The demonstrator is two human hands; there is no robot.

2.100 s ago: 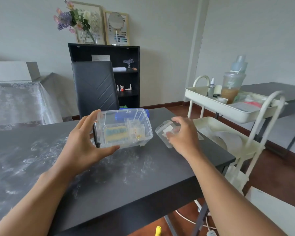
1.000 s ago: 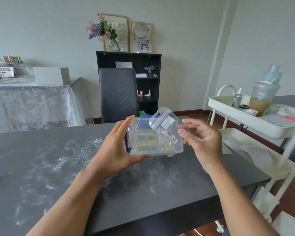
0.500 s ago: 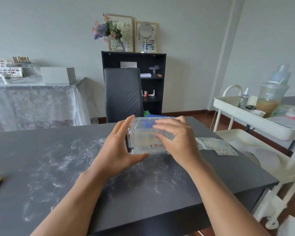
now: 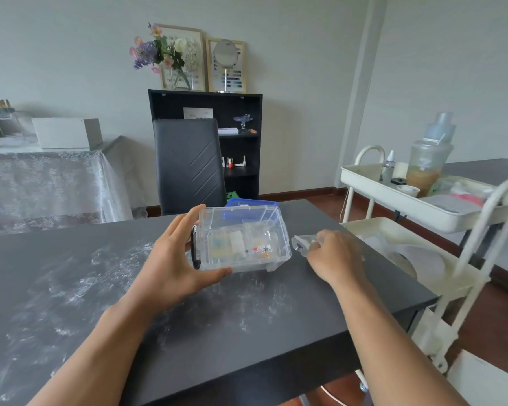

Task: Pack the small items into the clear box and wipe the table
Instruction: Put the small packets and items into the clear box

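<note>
The clear box [image 4: 272, 227] stands open on the dark table [image 4: 247, 323], with several small bags and coloured bits inside. My left hand [image 4: 175, 259] grips its left end, thumb along the front and fingers over the rim by the black latch. Just right of the box, my right hand [image 4: 333, 256] closes on a small clear plastic bag [image 4: 302, 244] lying on the table. The box's blue lid [image 4: 251, 204] lies behind it.
White powdery smears cover the table's left and middle. A cream trolley [image 4: 423, 209] with jars and bottles stands close to the table's right edge. A black chair [image 4: 188, 162] faces the far side, with a black shelf behind it.
My right hand left the box, where it put a bag of coloured pieces, and moved right to another clear bag on the table. My left hand kept hold of the box.
</note>
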